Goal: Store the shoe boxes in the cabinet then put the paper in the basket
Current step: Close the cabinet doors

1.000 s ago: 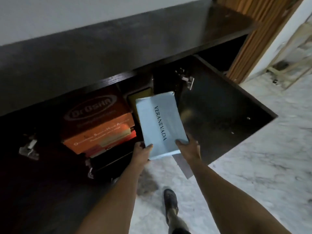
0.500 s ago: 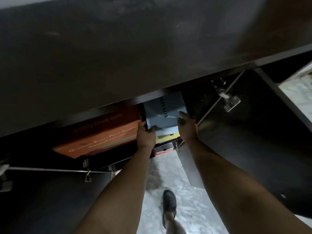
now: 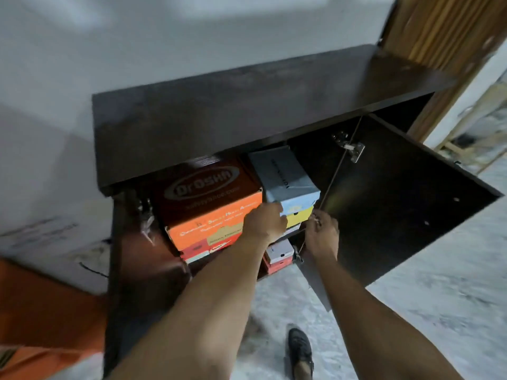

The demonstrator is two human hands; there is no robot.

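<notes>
The pale blue shoe box (image 3: 284, 174) sits inside the dark cabinet (image 3: 233, 105), atop a yellow box (image 3: 299, 218), beside the orange box (image 3: 216, 215). The left hand (image 3: 264, 223) presses its front, fingers curled; the right hand (image 3: 322, 234) hangs loosely open beside the door (image 3: 397, 201).

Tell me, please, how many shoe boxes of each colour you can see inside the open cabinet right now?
Orange and dark red: 1, the large box on the left.
Light blue: 1, the top box on the right.
Yellow: 1, under the light blue one.
Red: 2.
White: 1.
Total: 6, though blur may hide others.
</notes>
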